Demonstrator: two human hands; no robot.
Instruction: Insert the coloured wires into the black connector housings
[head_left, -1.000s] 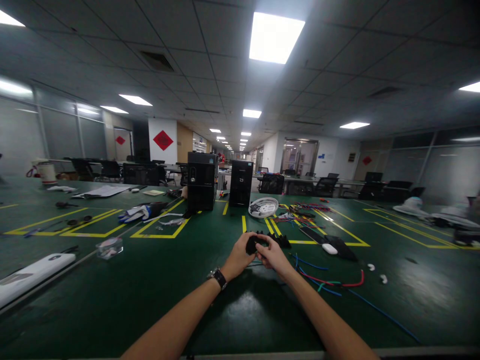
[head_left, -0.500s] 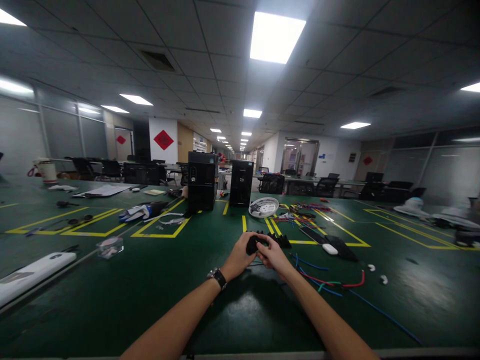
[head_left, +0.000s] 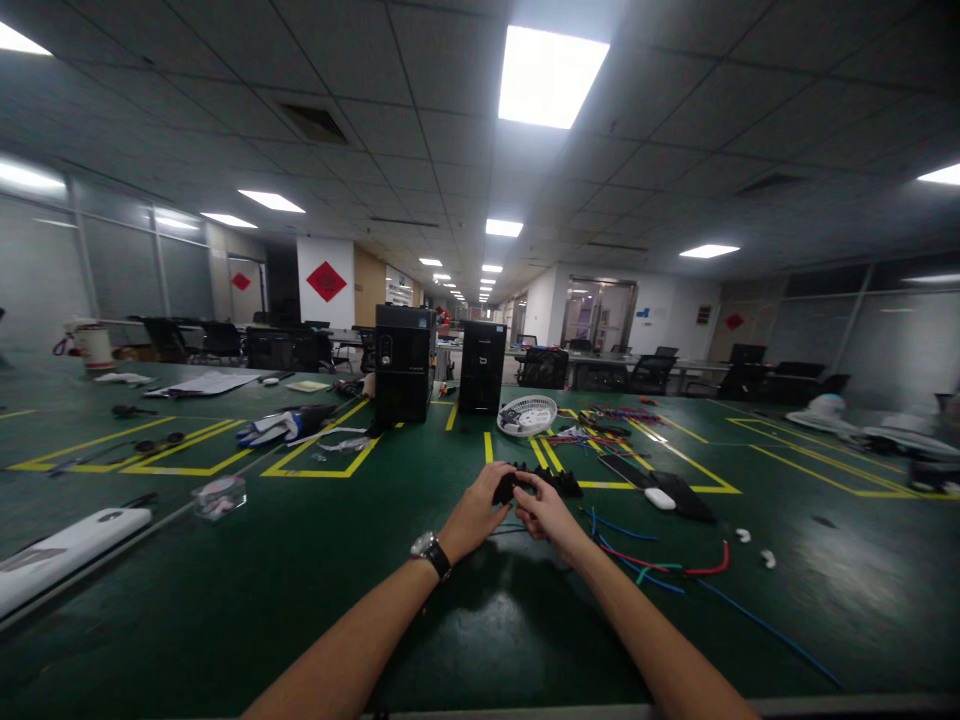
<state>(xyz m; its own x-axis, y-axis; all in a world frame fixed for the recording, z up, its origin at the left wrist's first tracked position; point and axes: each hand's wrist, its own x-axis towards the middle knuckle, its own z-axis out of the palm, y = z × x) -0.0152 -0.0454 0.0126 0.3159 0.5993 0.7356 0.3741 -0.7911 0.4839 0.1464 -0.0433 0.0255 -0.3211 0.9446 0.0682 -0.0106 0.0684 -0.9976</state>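
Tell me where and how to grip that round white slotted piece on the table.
I'd pinch the near rim of the round white slotted piece, coming from the person's side: its edge stands raised around a shallow hollow, a black tower stands at its far left, and loose wires lie to its right.

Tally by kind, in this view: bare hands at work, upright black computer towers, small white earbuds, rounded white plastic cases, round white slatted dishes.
Bare hands, left hand and right hand: 2
Upright black computer towers: 2
Small white earbuds: 2
Rounded white plastic case: 1
Round white slatted dish: 1
Total: 8
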